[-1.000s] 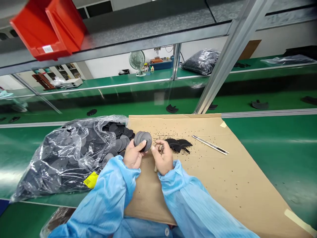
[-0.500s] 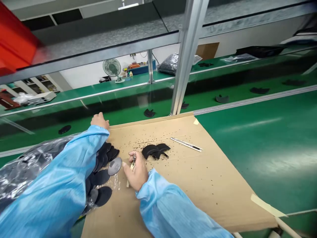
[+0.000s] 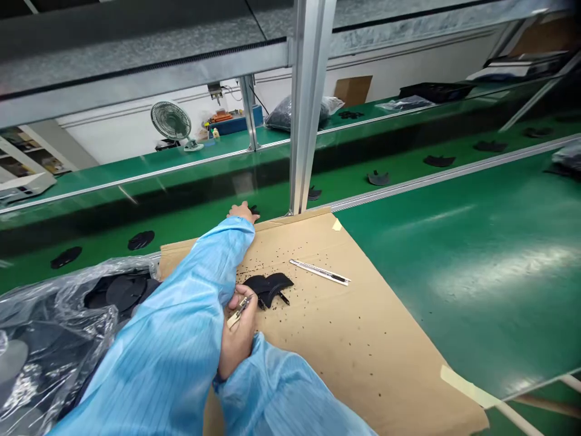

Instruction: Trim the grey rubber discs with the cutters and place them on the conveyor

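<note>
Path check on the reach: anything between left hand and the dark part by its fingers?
Nothing visible: the left hand is right at the dark part, partly hiding it. The upright metal post stands off to the right, outside that gap.

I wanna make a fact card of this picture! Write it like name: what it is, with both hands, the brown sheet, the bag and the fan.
left hand: reaching over the green strip, beside a dark piece; grip unclear
right hand: fingers around a small cream-and-metal tool
brown sheet: holds black curved pieces, a slim pale tool and tiny dark specks
bag: see-through plastic, dark discs inside
fan: green, at the back
</note>
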`<control>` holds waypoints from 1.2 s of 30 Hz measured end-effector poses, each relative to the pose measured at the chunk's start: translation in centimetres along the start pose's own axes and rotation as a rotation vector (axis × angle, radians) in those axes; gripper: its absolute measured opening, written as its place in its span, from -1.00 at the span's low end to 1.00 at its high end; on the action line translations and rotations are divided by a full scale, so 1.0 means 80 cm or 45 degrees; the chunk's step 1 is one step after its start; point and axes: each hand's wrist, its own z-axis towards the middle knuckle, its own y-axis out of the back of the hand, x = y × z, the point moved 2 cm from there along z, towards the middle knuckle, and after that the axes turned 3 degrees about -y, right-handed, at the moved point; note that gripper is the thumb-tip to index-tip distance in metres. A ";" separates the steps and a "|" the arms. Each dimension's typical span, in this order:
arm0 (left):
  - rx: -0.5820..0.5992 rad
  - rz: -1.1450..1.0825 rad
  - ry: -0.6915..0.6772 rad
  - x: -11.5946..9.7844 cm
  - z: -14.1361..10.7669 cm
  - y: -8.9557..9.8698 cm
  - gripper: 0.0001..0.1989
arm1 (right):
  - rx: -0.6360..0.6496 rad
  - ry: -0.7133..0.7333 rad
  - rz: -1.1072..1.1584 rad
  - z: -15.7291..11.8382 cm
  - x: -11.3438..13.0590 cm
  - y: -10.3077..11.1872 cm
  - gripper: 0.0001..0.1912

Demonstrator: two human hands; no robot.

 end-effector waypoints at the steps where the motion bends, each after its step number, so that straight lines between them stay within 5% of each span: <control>1: -0.054 -0.043 -0.016 -0.001 -0.001 -0.001 -0.39 | -0.012 -0.029 0.008 0.001 -0.001 0.001 -0.62; 5: -0.242 -0.191 -0.127 0.001 -0.018 0.016 -0.59 | 0.040 -0.088 -0.043 -0.002 0.005 0.002 -0.55; 10: -0.441 -0.658 -0.147 0.039 -0.076 0.079 -0.51 | 0.241 -0.009 -0.167 -0.003 0.016 0.004 -0.34; 13: -0.350 -1.262 0.004 0.085 -0.140 0.117 -0.39 | 0.373 0.064 -0.221 -0.003 0.016 0.003 -0.24; 17: -0.111 -1.847 0.081 0.148 -0.246 0.149 -0.66 | 0.460 0.220 -0.251 -0.005 0.010 -0.001 -0.32; 20: -0.116 -2.100 0.191 0.188 -0.309 0.144 -0.76 | 0.469 0.257 -0.263 -0.002 0.005 -0.002 -0.49; 23: -0.111 -2.259 0.294 0.213 -0.338 0.120 -0.84 | 0.520 0.415 -0.289 0.003 0.007 0.001 -0.59; 30: -0.058 -2.486 0.415 0.224 -0.340 0.095 -0.79 | 0.714 0.982 -0.789 0.003 0.027 0.008 -0.50; 36: 0.022 -2.513 0.420 0.221 -0.345 0.092 -0.70 | 0.681 1.118 -1.048 0.005 0.021 0.005 -0.56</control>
